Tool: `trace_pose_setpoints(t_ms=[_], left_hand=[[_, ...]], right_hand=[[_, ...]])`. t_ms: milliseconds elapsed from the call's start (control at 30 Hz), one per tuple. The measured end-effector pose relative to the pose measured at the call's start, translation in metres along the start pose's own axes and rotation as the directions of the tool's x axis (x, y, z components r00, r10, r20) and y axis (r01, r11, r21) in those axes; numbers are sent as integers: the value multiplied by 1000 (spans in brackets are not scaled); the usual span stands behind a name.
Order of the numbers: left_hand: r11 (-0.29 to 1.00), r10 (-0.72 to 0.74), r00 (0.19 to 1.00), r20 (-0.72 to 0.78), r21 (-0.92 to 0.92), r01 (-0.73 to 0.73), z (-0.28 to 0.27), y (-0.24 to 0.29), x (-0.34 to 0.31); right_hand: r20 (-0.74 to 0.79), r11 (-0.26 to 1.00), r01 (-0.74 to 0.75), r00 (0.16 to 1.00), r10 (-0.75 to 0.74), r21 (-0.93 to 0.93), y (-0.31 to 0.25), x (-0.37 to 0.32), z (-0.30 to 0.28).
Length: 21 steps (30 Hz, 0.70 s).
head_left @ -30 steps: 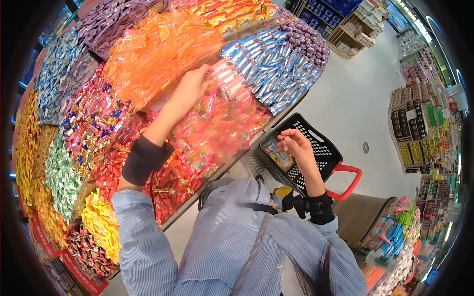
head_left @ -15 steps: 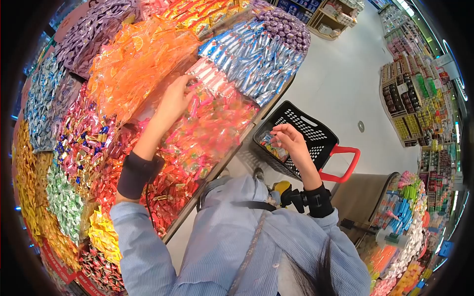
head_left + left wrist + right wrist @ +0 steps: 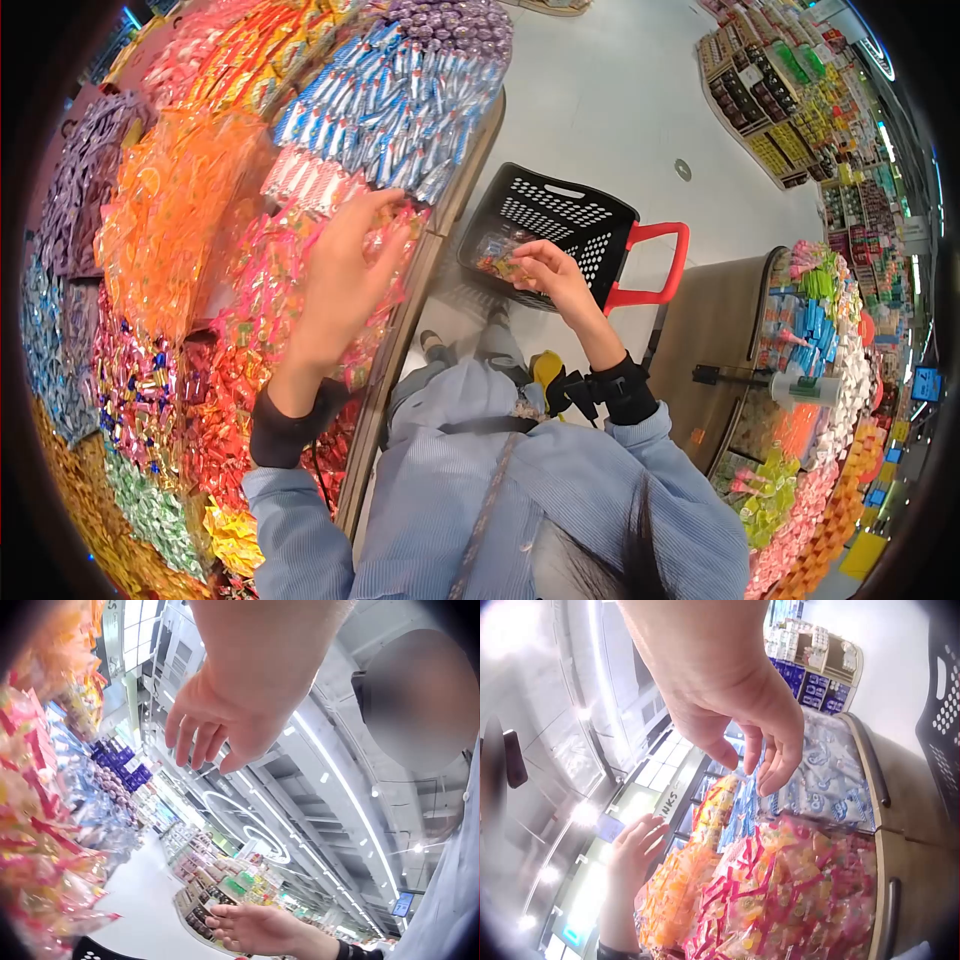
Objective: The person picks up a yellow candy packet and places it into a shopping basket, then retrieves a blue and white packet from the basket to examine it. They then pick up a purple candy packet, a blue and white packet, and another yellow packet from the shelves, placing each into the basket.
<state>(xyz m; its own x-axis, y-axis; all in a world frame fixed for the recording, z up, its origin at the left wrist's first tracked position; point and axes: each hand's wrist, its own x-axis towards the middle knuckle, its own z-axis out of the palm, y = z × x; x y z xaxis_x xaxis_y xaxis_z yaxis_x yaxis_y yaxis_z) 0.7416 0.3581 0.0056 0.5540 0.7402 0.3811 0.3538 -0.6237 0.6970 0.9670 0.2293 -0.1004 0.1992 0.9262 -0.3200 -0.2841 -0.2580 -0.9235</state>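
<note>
My left hand (image 3: 345, 270) is raised over the pink-wrapped candies (image 3: 265, 280), its fingers loosely extended and holding nothing. In the left wrist view the same hand (image 3: 232, 712) hangs relaxed beside the candy heap. Over the black shopping basket (image 3: 585, 205) hovers my right hand (image 3: 560, 285), fingers loosely bent, with nothing between thumb and fingertips in the right wrist view. A few small clear-wrapped packets (image 3: 495, 255) lie inside the basket, partly behind that hand. The basket's red handle (image 3: 665, 265) sticks out to the right.
Orange packets (image 3: 165, 220), blue-and-white wrapped sticks (image 3: 390, 110) and purple-wrapped sweets (image 3: 455, 25) fill neighbouring sections. A wooden counter edge (image 3: 400, 350) runs between candies and basket. At right stands another candy stand (image 3: 720, 340); stocked shelves (image 3: 760, 95) lie beyond the floor.
The head view has swung rightward. My left hand has moved from beside the orange packets across the pink candies toward the counter edge. My right hand stays over the basket.
</note>
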Motion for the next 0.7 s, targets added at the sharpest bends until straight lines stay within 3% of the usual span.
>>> trace_pose_setpoints(t_ms=[200, 467, 600, 700], left_hand=[[993, -18, 999, 44, -112, 23, 45, 21, 22], [896, -262, 956, 134, -334, 292, 141, -5, 43], [711, -393, 862, 321, -489, 506, 196, -31, 52], [417, -588, 672, 451, -543, 729, 238, -54, 56]], right_hand=[[-223, 998, -4, 975, 17, 59, 4, -5, -65], [-295, 993, -40, 953, 71, 111, 2, 20, -152], [-331, 989, -90, 935, 124, 116, 18, 48, -196], [-319, 976, -98, 935, 157, 193, 55, 75, -228]])
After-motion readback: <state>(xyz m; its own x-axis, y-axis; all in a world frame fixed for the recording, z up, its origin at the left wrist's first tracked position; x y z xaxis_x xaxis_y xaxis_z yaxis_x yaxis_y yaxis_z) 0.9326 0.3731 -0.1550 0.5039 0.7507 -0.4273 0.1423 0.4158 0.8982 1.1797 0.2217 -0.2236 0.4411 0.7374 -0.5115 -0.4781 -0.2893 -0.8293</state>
